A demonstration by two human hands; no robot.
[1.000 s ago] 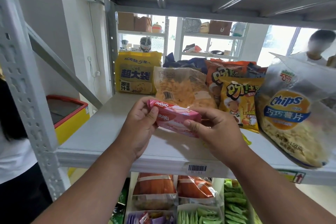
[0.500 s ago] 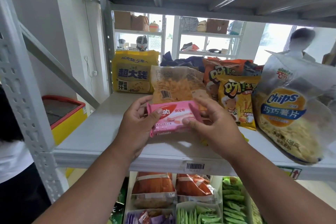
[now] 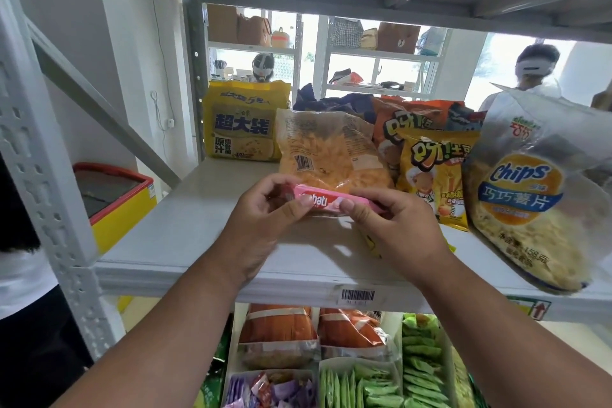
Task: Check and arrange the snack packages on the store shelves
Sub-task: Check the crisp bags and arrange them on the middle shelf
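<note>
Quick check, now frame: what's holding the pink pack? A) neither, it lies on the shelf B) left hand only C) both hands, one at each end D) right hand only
C: the left hand pinches the pink pack's left end and the right hand its right end, and the pack is held in front of the orange bag.
</note>
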